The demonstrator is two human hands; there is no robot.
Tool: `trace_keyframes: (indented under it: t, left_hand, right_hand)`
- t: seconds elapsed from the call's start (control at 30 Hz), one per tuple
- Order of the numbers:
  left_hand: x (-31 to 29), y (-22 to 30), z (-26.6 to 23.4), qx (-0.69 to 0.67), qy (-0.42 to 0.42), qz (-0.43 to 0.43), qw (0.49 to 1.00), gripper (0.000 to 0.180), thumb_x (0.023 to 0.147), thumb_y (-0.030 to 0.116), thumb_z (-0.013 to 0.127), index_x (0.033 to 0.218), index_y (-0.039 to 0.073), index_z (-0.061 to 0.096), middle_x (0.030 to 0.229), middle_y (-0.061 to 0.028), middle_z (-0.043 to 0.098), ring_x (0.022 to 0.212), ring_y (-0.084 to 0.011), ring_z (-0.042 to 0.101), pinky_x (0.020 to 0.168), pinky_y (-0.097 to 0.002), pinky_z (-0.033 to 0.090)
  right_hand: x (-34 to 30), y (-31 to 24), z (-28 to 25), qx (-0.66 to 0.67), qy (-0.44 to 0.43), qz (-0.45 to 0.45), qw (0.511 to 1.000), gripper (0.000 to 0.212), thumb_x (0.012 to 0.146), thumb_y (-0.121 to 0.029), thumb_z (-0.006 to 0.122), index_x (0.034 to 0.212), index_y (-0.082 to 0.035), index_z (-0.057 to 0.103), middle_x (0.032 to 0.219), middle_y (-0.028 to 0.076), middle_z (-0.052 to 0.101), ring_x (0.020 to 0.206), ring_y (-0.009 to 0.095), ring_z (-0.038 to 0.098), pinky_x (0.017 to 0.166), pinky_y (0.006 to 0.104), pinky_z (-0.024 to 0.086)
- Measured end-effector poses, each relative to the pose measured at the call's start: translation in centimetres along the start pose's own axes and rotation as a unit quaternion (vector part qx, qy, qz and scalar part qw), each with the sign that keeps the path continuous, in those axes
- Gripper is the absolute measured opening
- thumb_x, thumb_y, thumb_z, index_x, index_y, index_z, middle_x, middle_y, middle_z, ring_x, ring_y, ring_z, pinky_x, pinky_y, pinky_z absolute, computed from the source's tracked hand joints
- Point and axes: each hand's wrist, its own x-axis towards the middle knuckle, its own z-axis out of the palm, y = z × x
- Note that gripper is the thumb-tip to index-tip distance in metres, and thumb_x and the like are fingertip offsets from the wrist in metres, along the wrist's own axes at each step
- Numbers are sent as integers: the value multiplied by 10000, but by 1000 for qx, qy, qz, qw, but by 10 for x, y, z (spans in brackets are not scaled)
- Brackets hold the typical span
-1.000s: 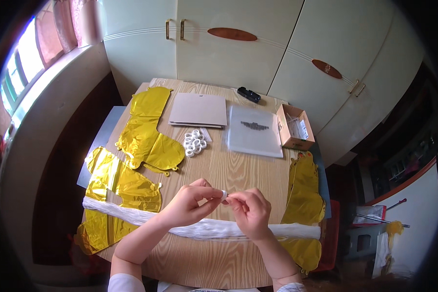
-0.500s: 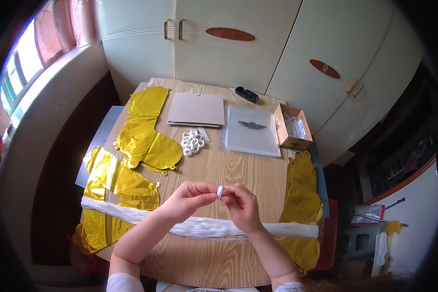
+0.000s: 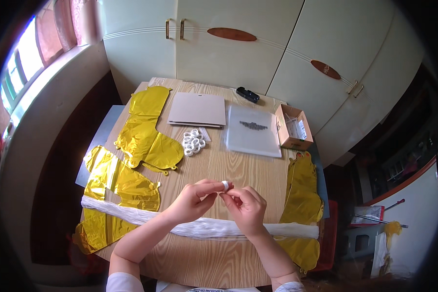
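Note:
Over the middle of the table, my left hand [image 3: 197, 199] is closed with a small white ring-shaped coil [image 3: 225, 185] at its index fingertip. The coil seems to sit around that finger. My right hand [image 3: 247, 208] is pinched just below it, fingertips close to the left ones; whatever is in that pinch is too small to tell. Beneath both forearms a long bundle of white strands [image 3: 199, 229] stretches across the table. Similar white coils [image 3: 193, 142] lie in a loose pile farther off, beside some thin clear strips.
Gold foil balloons [image 3: 142, 129] lie flat at left, with more gold foil [image 3: 301, 190] at right. Grey-beige cardboard sheets [image 3: 197, 108], clear plastic bags [image 3: 253, 134], a small open box [image 3: 293, 127] and a black object [image 3: 247, 95] occupy the far side, before cream cabinets [image 3: 228, 58].
The white coil, earlier between both hands' fingertips, is now at my left index fingertip, slightly higher and to the right. My right hand has shifted a little right and down.

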Motion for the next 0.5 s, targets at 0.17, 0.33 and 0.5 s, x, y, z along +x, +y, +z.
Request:
trace_keyframes:
  t: [0.17, 0.33, 0.5]
  left_hand:
    - [3, 17, 0, 101, -24, -102, 989, 201, 832, 9, 596, 1031, -5, 622, 926, -81, 663, 825, -113, 630, 736, -242, 496]
    - [2, 12, -1, -25, -73, -144, 987, 169, 865, 120, 608, 987, 6, 632, 865, -74, 673, 779, -72, 608, 662, -222, 477]
    - [2, 6, -6, -241, -48, -178, 953, 154, 874, 79, 592, 955, -51, 607, 885, -52, 646, 869, -120, 608, 789, -257, 488]
  right_hand:
    - [3, 8, -5, -50, -27, -66, 996, 176, 700, -115, 764, 726, -63, 598, 649, 21, 560, 556, 120, 535, 478, 263, 442]
    - [8, 11, -11, 90, -73, 36, 993, 141, 751, -144, 723, 797, -65, 616, 739, 8, 585, 628, 113, 559, 546, 251, 468]
    - [9, 14, -14, 364, -190, 184, 893, 205, 817, -94, 654, 996, -10, 599, 883, 36, 637, 806, 110, 618, 703, 233, 521]
